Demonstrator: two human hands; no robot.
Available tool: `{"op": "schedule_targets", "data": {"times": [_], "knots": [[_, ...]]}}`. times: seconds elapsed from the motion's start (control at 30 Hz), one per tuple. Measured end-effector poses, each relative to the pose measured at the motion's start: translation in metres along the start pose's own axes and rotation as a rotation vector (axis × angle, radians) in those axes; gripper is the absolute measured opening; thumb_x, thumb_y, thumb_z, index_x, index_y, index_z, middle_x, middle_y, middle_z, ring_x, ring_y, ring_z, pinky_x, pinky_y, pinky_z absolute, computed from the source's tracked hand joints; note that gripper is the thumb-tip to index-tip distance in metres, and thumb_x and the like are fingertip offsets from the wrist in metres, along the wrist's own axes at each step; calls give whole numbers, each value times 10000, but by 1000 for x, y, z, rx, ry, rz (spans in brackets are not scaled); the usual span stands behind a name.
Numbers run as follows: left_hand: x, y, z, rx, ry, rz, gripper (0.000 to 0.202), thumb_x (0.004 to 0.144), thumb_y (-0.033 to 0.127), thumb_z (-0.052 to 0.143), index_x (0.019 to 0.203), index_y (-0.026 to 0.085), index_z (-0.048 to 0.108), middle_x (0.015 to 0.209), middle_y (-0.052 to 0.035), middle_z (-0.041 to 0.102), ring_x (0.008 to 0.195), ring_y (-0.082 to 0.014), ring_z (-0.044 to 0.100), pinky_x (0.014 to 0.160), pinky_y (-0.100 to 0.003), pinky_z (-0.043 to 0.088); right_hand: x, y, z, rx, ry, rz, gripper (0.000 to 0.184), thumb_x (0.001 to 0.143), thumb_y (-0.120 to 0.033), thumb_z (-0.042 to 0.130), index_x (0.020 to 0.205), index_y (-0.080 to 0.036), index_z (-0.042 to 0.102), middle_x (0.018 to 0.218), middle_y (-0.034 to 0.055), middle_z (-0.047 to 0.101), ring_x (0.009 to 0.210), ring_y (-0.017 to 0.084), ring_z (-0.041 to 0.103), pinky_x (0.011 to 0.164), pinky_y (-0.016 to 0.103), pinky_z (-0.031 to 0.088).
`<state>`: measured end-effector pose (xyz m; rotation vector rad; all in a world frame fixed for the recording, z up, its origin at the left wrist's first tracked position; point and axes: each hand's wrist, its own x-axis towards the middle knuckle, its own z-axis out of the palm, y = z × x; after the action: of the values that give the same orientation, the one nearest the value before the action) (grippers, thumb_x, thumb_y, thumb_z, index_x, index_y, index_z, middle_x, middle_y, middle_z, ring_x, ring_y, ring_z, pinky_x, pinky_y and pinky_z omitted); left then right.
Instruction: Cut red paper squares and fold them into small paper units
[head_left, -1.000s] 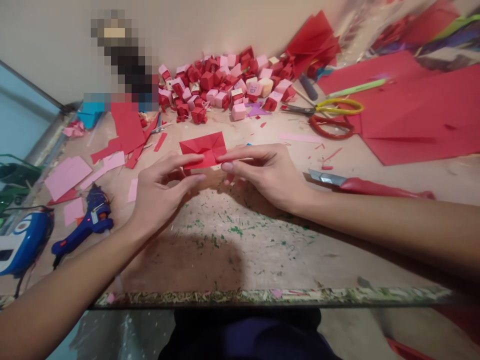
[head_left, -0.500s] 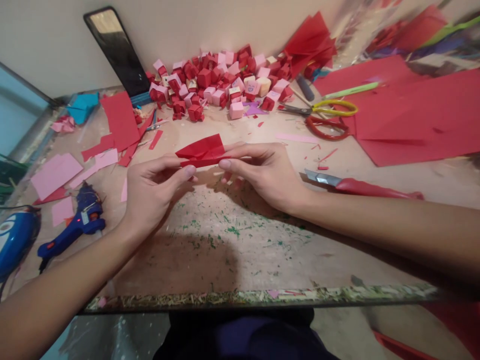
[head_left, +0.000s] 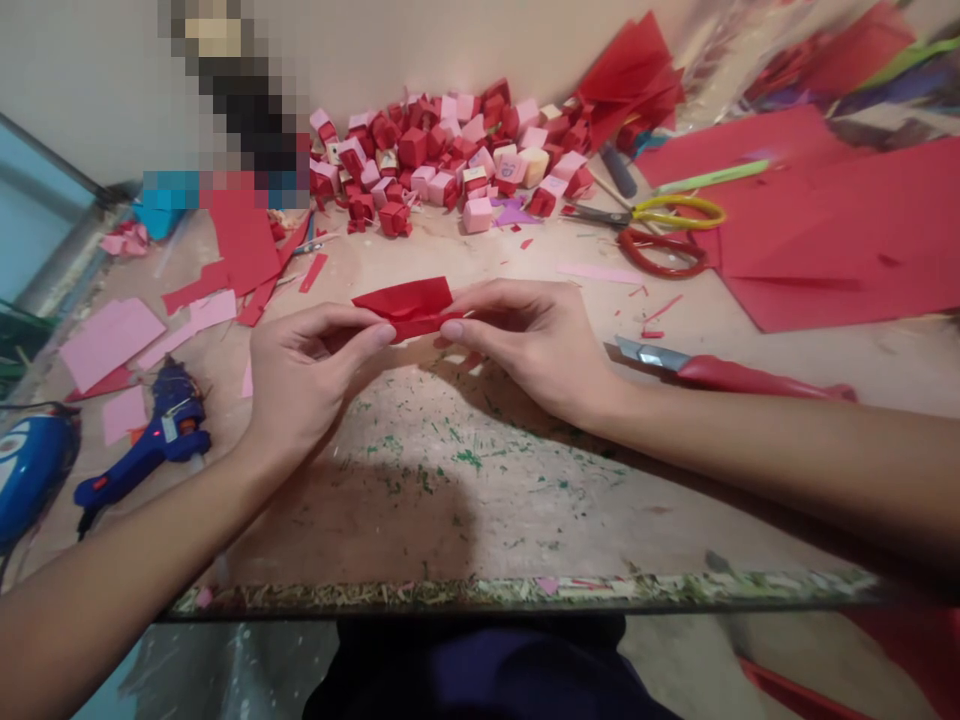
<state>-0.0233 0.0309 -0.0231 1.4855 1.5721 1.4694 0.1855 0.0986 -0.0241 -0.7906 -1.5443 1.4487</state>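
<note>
The left hand (head_left: 300, 375) has its thumb and index finger closed in a pinch on the left end of the folded red paper (head_left: 405, 303); the other 3 fingers curl loosely under the palm. The right hand (head_left: 540, 345) pinches the right end of the same piece between thumb and index finger, with its fingertips (head_left: 457, 327) just beside those of the left hand. The folded red paper is held slightly above the table (head_left: 480, 520), at centre, with its folded flaps pointing to the far side. Green scraps (head_left: 466, 460) are scattered on the table surface near the hands. To the right, close behind the right wrist, lies a red-handled utility knife (head_left: 720, 372) with its blade exposed and pointing left. Farther right lie 2 pairs of scissors, 1 yellow-handled (head_left: 664, 212) and 1 red-handled (head_left: 664, 255), touching large red paper sheets (head_left: 832, 230). At the far wall is a pile of red and pink paper cubes (head_left: 450, 160); a mark on 1 pink cube is too small to read. To the left lie pink paper pieces (head_left: 109, 340) and a blue glue gun (head_left: 154, 440); its label is not legible.
</note>
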Motion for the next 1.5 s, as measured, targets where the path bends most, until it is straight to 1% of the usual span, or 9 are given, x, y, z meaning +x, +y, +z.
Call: {"op": "schedule_targets", "data": {"times": [0.13, 0.47, 0.7, 0.83, 1.03, 1.2, 1.27, 1.37, 1.5], "knots": [[-2, 6, 2, 52, 40, 92, 45, 849, 262, 879, 844, 268, 835, 855, 2, 811, 775, -160, 745, 748, -283, 623, -1, -1, 1, -5, 21, 3, 181, 827, -303, 877, 913, -172, 787, 786, 25, 765, 684, 159, 721, 598, 272, 608], [-3, 14, 5, 71, 51, 7, 103, 857, 240, 862, 786, 267, 791, 781, 21, 789, 718, -161, 741, 690, -288, 630, 0, 0, 2, -30, 60, 1, 217, 808, -340, 903, 780, -177, 763, 741, 34, 766, 637, 150, 695, 618, 292, 626], [0, 9, 2, 44, 21, 38, 119, 820, 204, 869, 786, 250, 765, 787, 19, 776, 711, -151, 733, 696, -285, 632, 0, 0, 3, -41, 27, 12, 190, 807, -302, 896, 797, -179, 751, 783, 39, 760, 700, 176, 716, 646, 317, 630], [0, 7, 3, -49, 31, 42, 253, 776, 216, 925, 915, 266, 718, 836, 35, 766, 781, -169, 768, 696, -284, 627, 0, 2, 3, -8, 17, 20, 218, 811, -302, 892, 846, -186, 711, 854, 48, 768, 749, 184, 732, 642, 309, 623], [-3, 8, 3, -56, 0, 38, 389, 813, 275, 922, 1132, 279, 700, 917, 23, 789, 925, -214, 801, 782, -311, 648, 2, 2, 2, 74, -27, 56, 360, 795, -317, 918, 1076, -201, 725, 925, 41, 797, 745, 173, 750, 604, 277, 603], [-3, 5, 3, -67, -40, 44, 381, 832, 293, 909, 1147, 283, 694, 925, 23, 790, 919, -208, 797, 783, -317, 658, 2, -3, 2, -8, -159, 94, 197, 875, -335, 856, 848, -148, 798, 795, 52, 793, 688, 156, 724, 646, 282, 613], [-2, 4, 3, -85, -33, 34, 395, 803, 308, 933, 1111, 284, 686, 897, 23, 781, 881, -204, 794, 754, -313, 656, 1, -4, 2, -15, -143, 94, 204, 895, -331, 840, 822, -145, 803, 755, 52, 787, 655, 149, 717, 637, 276, 609], [0, 2, 2, -92, -13, 7, 311, 769, 316, 953, 923, 271, 686, 849, 17, 743, 788, -178, 756, 687, -294, 632, 0, -4, 3, -39, -95, 94, 217, 908, -336, 831, 809, -145, 804, 741, 58, 791, 640, 151, 722, 613, 264, 599], [2, -5, 0, -144, -62, -49, 221, 794, 315, 931, 781, 243, 723, 852, -4, 719, 756, -156, 706, 642, -273, 606, 0, -3, 3, -62, -57, 89, 246, 916, -364, 825, 806, -146, 802, 723, 57, 787, 623, 146, 718, 593, 251, 587]]}}
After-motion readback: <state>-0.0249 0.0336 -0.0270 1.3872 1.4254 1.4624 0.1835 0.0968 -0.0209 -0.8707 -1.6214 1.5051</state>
